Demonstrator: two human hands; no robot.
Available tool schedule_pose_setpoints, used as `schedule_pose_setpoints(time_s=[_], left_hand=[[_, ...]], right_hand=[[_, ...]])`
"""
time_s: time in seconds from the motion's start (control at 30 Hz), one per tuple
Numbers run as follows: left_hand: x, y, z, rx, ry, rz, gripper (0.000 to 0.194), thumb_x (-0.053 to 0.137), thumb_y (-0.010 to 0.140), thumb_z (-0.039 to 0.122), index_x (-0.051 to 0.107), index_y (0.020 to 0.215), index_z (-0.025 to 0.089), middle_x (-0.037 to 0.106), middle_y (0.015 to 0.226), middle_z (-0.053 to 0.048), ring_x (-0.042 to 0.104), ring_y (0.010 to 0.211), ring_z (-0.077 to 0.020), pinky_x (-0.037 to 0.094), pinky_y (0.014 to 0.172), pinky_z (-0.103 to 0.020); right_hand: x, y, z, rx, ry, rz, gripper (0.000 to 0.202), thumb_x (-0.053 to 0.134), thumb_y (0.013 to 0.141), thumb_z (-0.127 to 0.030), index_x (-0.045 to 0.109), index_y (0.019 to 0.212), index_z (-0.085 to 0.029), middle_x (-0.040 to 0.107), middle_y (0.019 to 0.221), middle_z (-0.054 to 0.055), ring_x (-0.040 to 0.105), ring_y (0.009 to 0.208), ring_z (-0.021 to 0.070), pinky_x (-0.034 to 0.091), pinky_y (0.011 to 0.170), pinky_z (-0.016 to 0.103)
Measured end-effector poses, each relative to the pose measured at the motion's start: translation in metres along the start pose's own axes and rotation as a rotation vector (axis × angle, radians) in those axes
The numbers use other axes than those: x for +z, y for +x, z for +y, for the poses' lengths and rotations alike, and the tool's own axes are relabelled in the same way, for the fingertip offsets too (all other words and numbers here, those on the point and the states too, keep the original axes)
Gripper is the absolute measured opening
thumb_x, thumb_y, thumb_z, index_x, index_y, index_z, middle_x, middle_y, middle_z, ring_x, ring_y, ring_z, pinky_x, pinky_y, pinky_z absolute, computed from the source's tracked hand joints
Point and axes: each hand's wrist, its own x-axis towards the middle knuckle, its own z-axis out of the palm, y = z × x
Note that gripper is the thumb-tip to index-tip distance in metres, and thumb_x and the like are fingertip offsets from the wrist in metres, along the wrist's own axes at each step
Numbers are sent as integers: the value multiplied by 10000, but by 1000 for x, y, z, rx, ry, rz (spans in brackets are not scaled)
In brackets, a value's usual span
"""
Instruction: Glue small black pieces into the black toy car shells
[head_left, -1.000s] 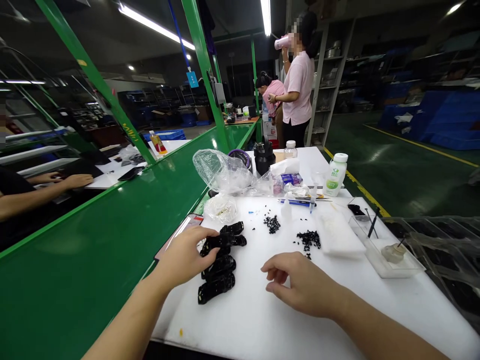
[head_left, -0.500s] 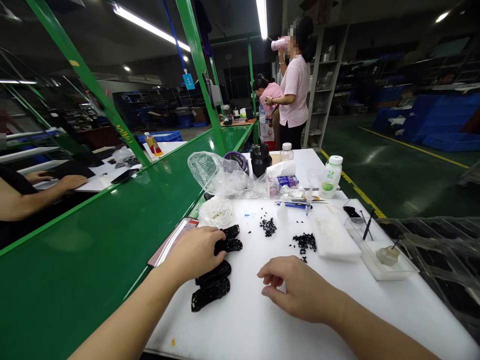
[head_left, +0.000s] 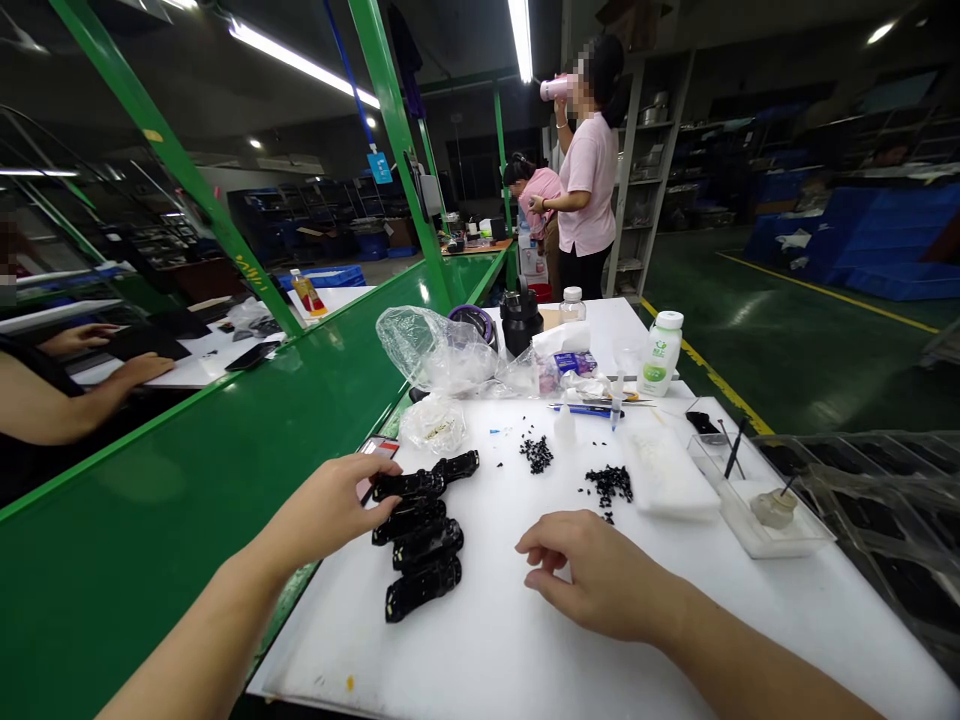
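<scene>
Black plastic parts (head_left: 420,540) lay stacked on the white surface (head_left: 510,640); left hand (head_left: 330,505) pinched the top one, best lifted level; right hand (head_left: 600,575) rested loosely curled, empty.

tiny black bits (head_left: 609,484) too small to identify, faces blurred, forearms cut off

Black plastic housings (head_left: 420,530): five, stacked near the worktop's (head_left: 510,640) left edge. Loose black pellet heaps (head_left: 611,483): two. White bottles (head_left: 660,352): two. Clear plastic bags (head_left: 435,350): two. Blue pen (head_left: 585,408): one. Standing people in pink shirts (head_left: 589,180): two.
</scene>
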Motion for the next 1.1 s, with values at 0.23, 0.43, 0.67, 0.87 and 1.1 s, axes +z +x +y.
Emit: schedule_pose_setpoints(time_s=[0.23,0.43,0.67,0.87,1.1], left_hand=[[12,-15,-6,5,-88,-46,322,621,803,472,710,1021,253,729,1072,-58,661,977,-261,504,892,-329],[17,-16,-4,63,-70,-40,305,602,822,430,700,1052,256,709,1112,-58,634,1051,-259,467,960,-339],[19,-14,-1,83,-69,-74,312,569,871,430,671,1107,255,692,1157,-62,626,1075,-255,467,958,-340],[17,-11,2,109,-103,-19,309,593,860,440,679,1076,236,703,1128,-80,635,1050,-267,480,944,-351],[25,-23,6,143,-131,39,212,584,891,412,644,948,216,683,1125,-72,626,1046,-220,491,946,-342]], right_hand=[[2,-1,2,0,-7,-5,207,608,830,-160,681,1020,-199,707,910,23,651,764,153,509,720,282],[1,-1,1,-3,-27,-17,219,604,830,-156,682,1030,-198,706,916,25,651,774,156,508,741,289],[2,-2,2,-8,-34,-23,221,601,833,-164,679,1037,-195,703,927,20,649,779,153,507,760,297],[1,-1,3,-4,-50,-33,206,603,839,-171,679,1029,-195,702,936,19,649,785,151,502,757,292],[2,0,4,-1,-59,-42,202,603,844,-183,679,1030,-199,700,940,13,647,781,141,494,750,277]])
